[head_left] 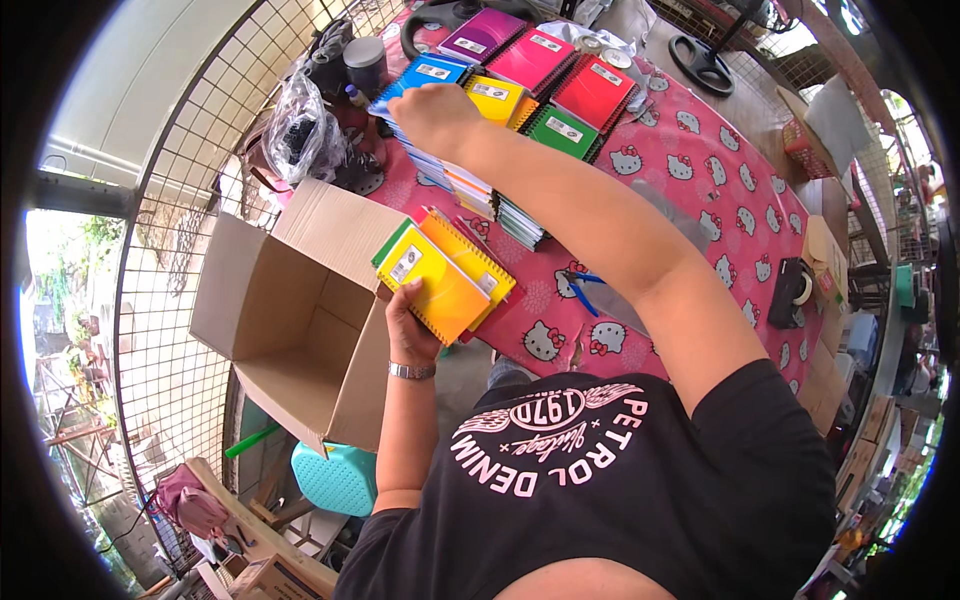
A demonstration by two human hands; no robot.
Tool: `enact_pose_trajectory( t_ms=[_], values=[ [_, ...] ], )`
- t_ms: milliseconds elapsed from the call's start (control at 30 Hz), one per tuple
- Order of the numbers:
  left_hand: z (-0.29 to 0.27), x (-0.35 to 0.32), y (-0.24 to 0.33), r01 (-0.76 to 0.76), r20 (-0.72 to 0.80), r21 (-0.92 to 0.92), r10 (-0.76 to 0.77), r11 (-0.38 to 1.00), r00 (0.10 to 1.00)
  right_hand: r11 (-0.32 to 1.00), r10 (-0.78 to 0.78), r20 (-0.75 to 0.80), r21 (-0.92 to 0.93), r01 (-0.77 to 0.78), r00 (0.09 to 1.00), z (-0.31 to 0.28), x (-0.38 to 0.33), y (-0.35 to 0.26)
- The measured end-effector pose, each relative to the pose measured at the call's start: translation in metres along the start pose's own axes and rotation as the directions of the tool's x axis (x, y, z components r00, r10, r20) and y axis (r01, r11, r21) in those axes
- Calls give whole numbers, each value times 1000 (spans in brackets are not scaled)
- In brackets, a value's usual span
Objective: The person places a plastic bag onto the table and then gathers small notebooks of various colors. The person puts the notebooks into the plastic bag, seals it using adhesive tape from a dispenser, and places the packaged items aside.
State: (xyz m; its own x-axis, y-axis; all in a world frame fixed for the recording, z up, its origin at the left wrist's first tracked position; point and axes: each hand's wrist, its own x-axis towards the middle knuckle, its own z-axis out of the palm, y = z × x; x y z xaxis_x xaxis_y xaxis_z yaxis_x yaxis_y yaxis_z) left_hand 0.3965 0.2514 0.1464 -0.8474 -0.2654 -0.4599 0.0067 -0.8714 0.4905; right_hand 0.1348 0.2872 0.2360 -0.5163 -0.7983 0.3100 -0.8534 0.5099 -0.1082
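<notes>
My left hand (pixel 409 328) grips a small stack of spiral notebooks, with a yellow notebook (pixel 434 283) on top and red and green edges showing beneath. At the table's far left, my right hand (pixel 437 118) is curled over the front of a blue notebook (pixel 425 72) that tops a stack; its fingertips are partly hidden. Beside it stand more stacks, topped by a purple notebook (pixel 486 33), a pink notebook (pixel 530 58), a yellow notebook (pixel 491 97), a red notebook (pixel 595 92) and a green notebook (pixel 560 133).
An open cardboard box (pixel 335 228) stands left of my left hand. Blue-handled pliers (pixel 578 290) lie on the pink patterned tablecloth (pixel 625 255). A tape dispenser (pixel 790 292) sits at the right. Below the box is a turquoise stool (pixel 335 478); a wire grid (pixel 165 330) rises at left.
</notes>
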Motion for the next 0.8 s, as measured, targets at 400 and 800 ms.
enact_pose_trajectory(
  t_ms=[400, 800],
  values=[
    [24, -7, -89, 410, 206, 271, -469, 871, 859, 778, -101, -156, 603, 176, 983, -51, -277, 35],
    [54, 10, -298, -80, 470, 852, -690, 517, 550, 184, 839, 159, 817, -547, 520, 10, -566, 1]
  ],
)
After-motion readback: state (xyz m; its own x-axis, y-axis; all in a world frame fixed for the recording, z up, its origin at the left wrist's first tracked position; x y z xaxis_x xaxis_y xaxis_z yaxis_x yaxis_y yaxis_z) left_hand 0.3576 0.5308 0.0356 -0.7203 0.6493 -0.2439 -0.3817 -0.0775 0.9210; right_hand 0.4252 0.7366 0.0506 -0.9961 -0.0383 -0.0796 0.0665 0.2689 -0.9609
